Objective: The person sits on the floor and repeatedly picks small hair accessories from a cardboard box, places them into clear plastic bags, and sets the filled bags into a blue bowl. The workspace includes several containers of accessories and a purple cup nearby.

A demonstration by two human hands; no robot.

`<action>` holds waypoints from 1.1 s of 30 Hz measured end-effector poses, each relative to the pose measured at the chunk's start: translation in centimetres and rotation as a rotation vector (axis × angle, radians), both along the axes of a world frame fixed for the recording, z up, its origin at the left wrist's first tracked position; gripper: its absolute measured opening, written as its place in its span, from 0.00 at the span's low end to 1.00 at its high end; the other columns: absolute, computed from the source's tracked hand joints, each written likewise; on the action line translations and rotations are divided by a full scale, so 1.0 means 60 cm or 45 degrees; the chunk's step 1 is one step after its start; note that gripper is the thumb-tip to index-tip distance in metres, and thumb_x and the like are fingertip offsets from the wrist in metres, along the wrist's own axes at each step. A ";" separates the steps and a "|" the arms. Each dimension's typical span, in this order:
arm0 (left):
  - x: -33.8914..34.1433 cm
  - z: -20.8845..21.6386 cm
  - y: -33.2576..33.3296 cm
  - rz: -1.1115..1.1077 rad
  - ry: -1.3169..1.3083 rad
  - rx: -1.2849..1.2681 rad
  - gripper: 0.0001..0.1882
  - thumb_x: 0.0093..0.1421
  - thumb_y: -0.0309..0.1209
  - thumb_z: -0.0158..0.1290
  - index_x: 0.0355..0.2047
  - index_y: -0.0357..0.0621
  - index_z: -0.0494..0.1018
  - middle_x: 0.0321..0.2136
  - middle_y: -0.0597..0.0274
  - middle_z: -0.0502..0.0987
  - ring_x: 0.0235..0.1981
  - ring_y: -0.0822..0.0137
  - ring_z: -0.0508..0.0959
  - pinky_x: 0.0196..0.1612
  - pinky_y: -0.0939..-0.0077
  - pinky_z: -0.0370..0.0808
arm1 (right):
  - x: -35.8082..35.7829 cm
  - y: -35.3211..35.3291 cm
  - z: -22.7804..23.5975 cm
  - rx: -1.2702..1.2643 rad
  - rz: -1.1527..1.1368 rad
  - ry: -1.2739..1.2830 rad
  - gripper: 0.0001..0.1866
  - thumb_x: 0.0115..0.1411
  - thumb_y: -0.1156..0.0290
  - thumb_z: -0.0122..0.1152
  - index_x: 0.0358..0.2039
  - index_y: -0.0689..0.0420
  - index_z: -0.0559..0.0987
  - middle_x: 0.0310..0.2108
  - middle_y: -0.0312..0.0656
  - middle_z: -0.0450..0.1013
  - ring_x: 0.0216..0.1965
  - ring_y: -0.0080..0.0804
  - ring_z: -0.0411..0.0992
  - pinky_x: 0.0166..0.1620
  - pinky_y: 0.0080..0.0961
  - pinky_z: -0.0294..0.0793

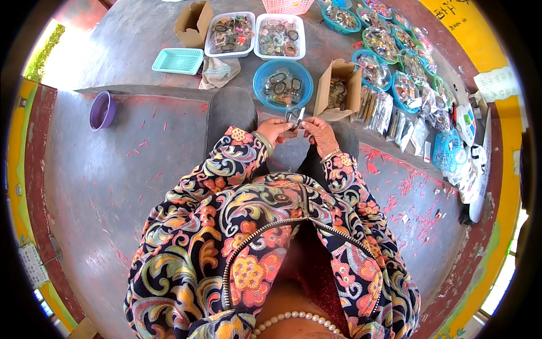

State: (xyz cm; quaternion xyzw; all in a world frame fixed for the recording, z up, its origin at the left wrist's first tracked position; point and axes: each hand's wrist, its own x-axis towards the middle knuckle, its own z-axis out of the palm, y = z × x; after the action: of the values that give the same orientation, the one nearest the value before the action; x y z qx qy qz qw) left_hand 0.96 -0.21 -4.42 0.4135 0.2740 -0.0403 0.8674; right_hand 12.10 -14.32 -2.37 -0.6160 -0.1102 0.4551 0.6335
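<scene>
Above my lap, both hands meet at a small clear packet (294, 114) with a dark loop-shaped item and a white strip in it. My left hand (273, 130) pinches its left side, fingers closed. From the right, my right hand (320, 134) is closed on its other edge, thumb and fingertips together. A brownish piece shows under the fingertips, too small to name. Just beyond the hands stands a round blue basin (261, 94) of bagged dark loops. Right of it is an open cardboard box (320, 101) with small packets inside.
Two white trays (230, 55) of packets, a mint-green basket (169, 69) and another cardboard box (195, 34) stand on the raised ledge. Several basins of goods (370, 52) and plastic-wrapped bundles (375, 107) line the right. A purple basin (101, 112) sits left on the lower floor, amid red scraps.
</scene>
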 end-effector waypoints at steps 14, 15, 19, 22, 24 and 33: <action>0.003 -0.016 -0.012 -0.225 -0.051 -0.106 0.06 0.49 0.23 0.50 0.29 0.35 0.68 0.28 0.58 0.73 0.32 0.65 0.75 0.39 0.75 0.72 | -0.001 -0.006 0.001 0.046 -0.152 0.094 0.12 0.49 0.60 0.56 0.26 0.56 0.76 0.24 0.31 0.72 0.26 0.16 0.65 0.26 0.14 0.58; 0.003 -0.015 -0.013 -0.225 -0.063 -0.099 0.06 0.49 0.22 0.50 0.29 0.35 0.68 0.28 0.58 0.73 0.32 0.65 0.75 0.38 0.76 0.72 | 0.000 -0.007 -0.006 0.059 -0.187 0.128 0.11 0.50 0.61 0.56 0.26 0.56 0.76 0.24 0.31 0.72 0.26 0.16 0.65 0.26 0.14 0.58; 0.006 -0.003 -0.010 -0.243 -0.017 -0.016 0.07 0.49 0.22 0.50 0.30 0.35 0.69 0.28 0.58 0.73 0.32 0.66 0.75 0.38 0.76 0.72 | 0.003 -0.007 -0.021 0.076 -0.259 0.202 0.11 0.49 0.61 0.56 0.26 0.55 0.76 0.24 0.31 0.71 0.25 0.16 0.65 0.25 0.14 0.59; 0.004 -0.005 -0.008 -0.247 -0.008 0.003 0.07 0.49 0.22 0.50 0.30 0.35 0.69 0.28 0.58 0.73 0.32 0.66 0.75 0.38 0.77 0.72 | 0.002 -0.004 -0.015 0.093 -0.217 0.216 0.11 0.49 0.61 0.57 0.26 0.55 0.75 0.24 0.30 0.71 0.25 0.16 0.65 0.25 0.14 0.59; 0.003 -0.008 -0.008 -0.249 -0.002 0.000 0.07 0.49 0.22 0.50 0.30 0.35 0.69 0.28 0.58 0.73 0.32 0.66 0.75 0.37 0.77 0.73 | 0.001 -0.002 -0.006 0.101 -0.179 0.215 0.11 0.49 0.61 0.57 0.27 0.55 0.75 0.24 0.30 0.71 0.25 0.16 0.65 0.26 0.13 0.59; 0.002 0.005 -0.011 -0.341 0.035 0.053 0.09 0.47 0.24 0.53 0.30 0.34 0.70 0.26 0.57 0.74 0.28 0.67 0.76 0.33 0.80 0.74 | -0.002 -0.002 -0.001 0.164 -0.132 0.241 0.09 0.49 0.66 0.58 0.27 0.59 0.76 0.22 0.32 0.70 0.24 0.17 0.65 0.27 0.14 0.60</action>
State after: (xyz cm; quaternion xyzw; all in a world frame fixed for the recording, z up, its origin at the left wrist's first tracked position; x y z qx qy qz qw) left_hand 1.06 -0.84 -4.13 0.4635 0.2291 -0.1557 0.8417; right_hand 11.99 -14.42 -2.45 -0.5331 -0.0469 0.4696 0.7022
